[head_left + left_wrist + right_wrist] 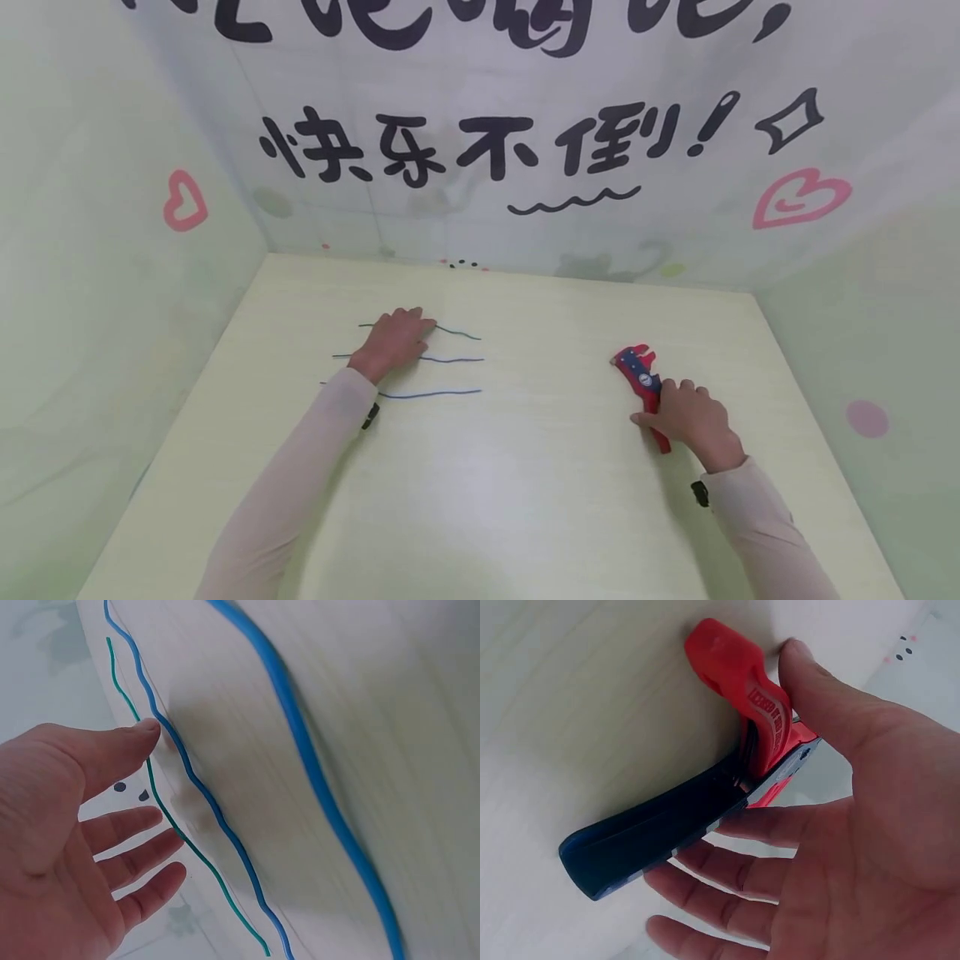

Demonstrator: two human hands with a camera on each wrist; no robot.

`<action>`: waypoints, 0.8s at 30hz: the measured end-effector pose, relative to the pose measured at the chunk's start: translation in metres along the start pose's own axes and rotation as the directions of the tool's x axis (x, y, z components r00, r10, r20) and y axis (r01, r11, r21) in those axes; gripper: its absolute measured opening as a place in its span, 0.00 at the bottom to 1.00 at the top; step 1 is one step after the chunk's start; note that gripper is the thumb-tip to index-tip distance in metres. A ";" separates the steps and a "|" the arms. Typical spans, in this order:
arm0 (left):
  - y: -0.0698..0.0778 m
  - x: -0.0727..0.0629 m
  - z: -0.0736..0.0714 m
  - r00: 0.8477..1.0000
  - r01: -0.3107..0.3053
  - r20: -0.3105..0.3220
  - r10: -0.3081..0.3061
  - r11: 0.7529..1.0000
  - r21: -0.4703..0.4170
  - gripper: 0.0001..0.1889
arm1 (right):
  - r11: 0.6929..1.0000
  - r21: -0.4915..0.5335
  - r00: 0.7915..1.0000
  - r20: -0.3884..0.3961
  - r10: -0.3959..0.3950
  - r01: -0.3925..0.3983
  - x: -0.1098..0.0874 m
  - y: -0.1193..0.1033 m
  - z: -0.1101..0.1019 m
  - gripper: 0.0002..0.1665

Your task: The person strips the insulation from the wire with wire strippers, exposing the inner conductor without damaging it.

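Note:
In the head view my left hand reaches over the wires at the left, its fingers spread and loosely bent. A thin green wire passes by its fingers, and a blue wire runs just past its thumb tip. Nearer me lies a second blue wire, partly hidden by my wrist. At the right, my right hand holds a red and dark-blue wire stripper by its spread handles. The fingertips meet the dark handle, while the thumb lies beside the red handle.
Both hands work over a pale table. A white printed curtain with large black characters stands along its back edge, and pale green sheets flank the sides. A wide stretch of tabletop separates the wires from the stripper.

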State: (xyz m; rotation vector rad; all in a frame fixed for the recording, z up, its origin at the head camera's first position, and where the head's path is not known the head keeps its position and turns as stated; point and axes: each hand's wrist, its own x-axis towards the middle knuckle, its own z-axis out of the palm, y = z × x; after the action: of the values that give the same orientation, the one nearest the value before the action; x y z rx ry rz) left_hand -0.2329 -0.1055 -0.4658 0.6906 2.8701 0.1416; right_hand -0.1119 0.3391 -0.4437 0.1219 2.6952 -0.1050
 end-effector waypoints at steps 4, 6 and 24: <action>0.003 0.003 0.002 1.000 -0.002 -0.014 0.002 1.000 0.007 0.19 | 1.000 0.020 1.000 0.027 0.009 -0.010 0.001 0.003 -0.001 0.45; 0.003 0.005 0.003 1.000 0.003 -0.027 -0.002 1.000 0.011 0.18 | 1.000 0.029 0.999 0.035 0.003 -0.004 0.001 0.003 -0.003 0.42; 0.004 0.019 0.011 0.989 0.083 -0.118 -0.085 0.996 -0.022 0.07 | 0.989 0.119 0.993 -0.089 -0.077 0.087 0.008 0.009 -0.004 0.32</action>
State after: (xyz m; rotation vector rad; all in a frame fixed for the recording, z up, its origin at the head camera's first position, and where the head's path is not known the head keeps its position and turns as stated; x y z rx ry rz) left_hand -0.2453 -0.0927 -0.4789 0.5755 3.0018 0.2015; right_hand -0.1201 0.3493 -0.4439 0.0537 2.7773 -0.2967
